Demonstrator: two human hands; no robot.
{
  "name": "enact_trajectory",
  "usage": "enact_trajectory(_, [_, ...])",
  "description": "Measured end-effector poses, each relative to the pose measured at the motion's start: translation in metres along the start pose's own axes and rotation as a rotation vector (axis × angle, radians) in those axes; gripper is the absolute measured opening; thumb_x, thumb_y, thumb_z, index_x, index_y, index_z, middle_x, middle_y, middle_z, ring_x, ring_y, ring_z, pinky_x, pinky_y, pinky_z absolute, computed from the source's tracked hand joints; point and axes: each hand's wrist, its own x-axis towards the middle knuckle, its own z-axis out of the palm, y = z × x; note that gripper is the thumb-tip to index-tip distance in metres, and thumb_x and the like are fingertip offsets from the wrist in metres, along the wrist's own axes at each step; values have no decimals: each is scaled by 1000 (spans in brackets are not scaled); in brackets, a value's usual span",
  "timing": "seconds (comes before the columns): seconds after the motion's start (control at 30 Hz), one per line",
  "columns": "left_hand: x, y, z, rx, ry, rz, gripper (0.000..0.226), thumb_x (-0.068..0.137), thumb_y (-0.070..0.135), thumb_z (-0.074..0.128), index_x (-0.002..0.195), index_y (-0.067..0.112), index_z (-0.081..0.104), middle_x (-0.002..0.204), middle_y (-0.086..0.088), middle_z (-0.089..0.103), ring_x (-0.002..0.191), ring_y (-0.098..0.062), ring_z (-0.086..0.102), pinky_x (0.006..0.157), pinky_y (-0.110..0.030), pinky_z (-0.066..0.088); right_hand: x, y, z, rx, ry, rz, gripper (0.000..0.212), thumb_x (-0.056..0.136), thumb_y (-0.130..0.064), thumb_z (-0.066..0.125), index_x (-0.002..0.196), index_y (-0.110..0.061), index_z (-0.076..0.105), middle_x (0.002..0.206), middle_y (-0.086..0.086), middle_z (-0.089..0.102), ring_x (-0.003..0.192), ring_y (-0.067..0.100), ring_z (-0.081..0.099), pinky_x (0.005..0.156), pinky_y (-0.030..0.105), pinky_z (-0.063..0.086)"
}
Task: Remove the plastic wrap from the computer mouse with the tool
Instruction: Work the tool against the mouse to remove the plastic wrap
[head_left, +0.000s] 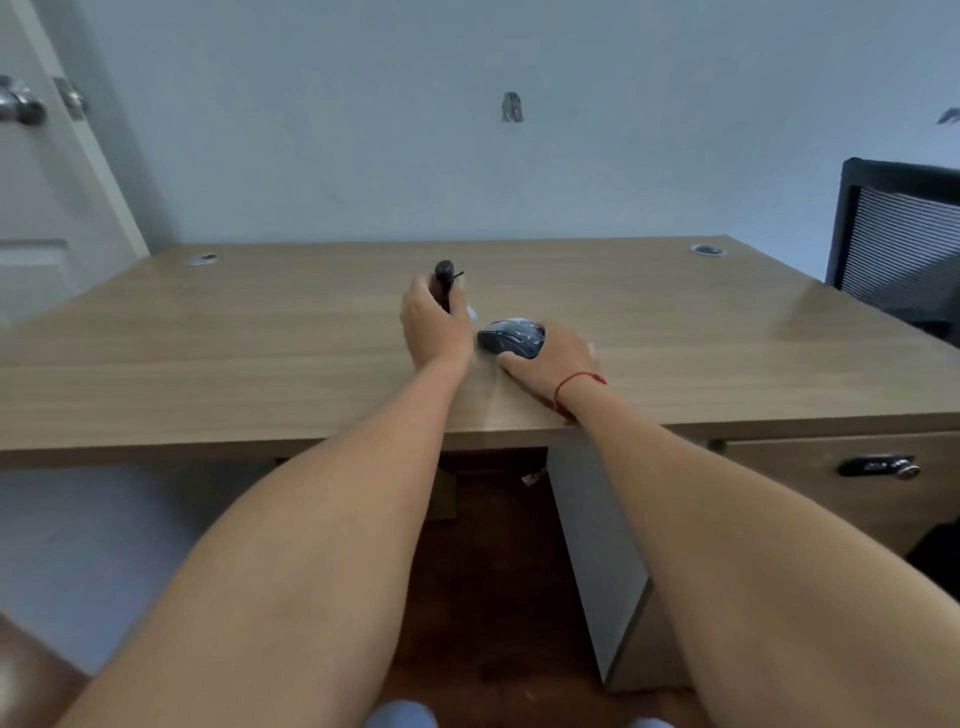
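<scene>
A dark computer mouse (510, 338) in shiny plastic wrap lies on the wooden desk (208, 364), near its middle. My right hand (556, 361), with a red string at the wrist, rests on the mouse's right side and grips it. Just to the left, my left hand (434, 325) is closed around a black-handled tool (445, 274). The handle sticks up above the fingers; the tool's working end is hidden behind the hand. The two hands are close together, almost touching.
A black mesh chair (904, 244) stands at the desk's right end. Cable grommets (707, 250) sit at the two back corners. A drawer with a lock (883, 467) is under the desk on the right. A door (36, 156) is at the left.
</scene>
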Motion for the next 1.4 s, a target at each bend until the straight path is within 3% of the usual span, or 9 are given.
enact_trajectory(0.17, [3,-5,11,-217,29,-52,24,86,28,65,91,4,65,81,-2,66,77,-17,62,61,-2,41,9,-1,5,-52,-20,-57,50,77,-54,61,119,-27,58,117,-1,68,115,24,59,113,50,26])
enact_trajectory(0.27, [0,-7,14,-228,51,5,24,86,31,65,87,7,65,79,0,66,75,-15,63,68,-14,48,12,-3,5,-58,-8,-74,46,77,-54,61,115,-28,60,113,-1,69,113,24,60,112,50,27])
enact_trajectory(0.4, [-4,-8,22,-71,-89,180,27,88,31,61,84,4,60,83,-9,68,79,-25,63,72,-32,51,13,-2,6,-47,-32,-86,31,79,-53,60,95,-27,54,95,-3,64,104,25,61,109,51,31])
enact_trajectory(0.47, [-1,-12,22,-11,-62,165,26,89,28,59,87,2,60,88,-15,69,84,-31,62,75,-38,50,14,-2,7,-41,-22,-92,39,77,-54,60,102,-24,58,99,-2,66,105,26,61,109,51,32])
enact_trajectory(0.67, [1,-14,18,202,19,43,28,95,25,51,104,-2,56,109,-21,64,105,-35,57,83,-38,41,7,0,6,-15,-2,-129,48,79,-53,61,119,-27,60,115,1,69,112,25,61,111,49,32])
enact_trajectory(0.87, [-5,-6,19,-19,-78,199,27,92,27,57,89,0,56,88,-17,67,82,-31,60,72,-35,46,11,0,9,-44,-6,-123,43,78,-53,60,107,-22,60,104,3,70,103,27,63,106,49,38])
enact_trajectory(1.1, [1,-15,14,276,-43,81,26,93,23,53,105,1,56,109,-18,64,104,-34,57,81,-38,43,10,1,10,-58,13,-134,49,79,-55,59,115,-22,59,111,2,69,107,26,62,107,48,38])
enact_trajectory(1.3, [-9,-6,16,58,-90,259,24,91,25,55,88,1,56,85,-18,66,80,-32,60,69,-35,45,12,2,10,-53,-2,-123,44,79,-53,59,107,-19,59,104,3,69,101,27,63,105,49,39])
enact_trajectory(1.4, [-9,-7,14,138,-86,177,26,92,26,54,95,1,57,95,-19,66,91,-34,60,74,-35,42,13,2,11,-62,1,-116,49,79,-55,59,111,-18,59,108,4,69,105,27,62,106,48,38])
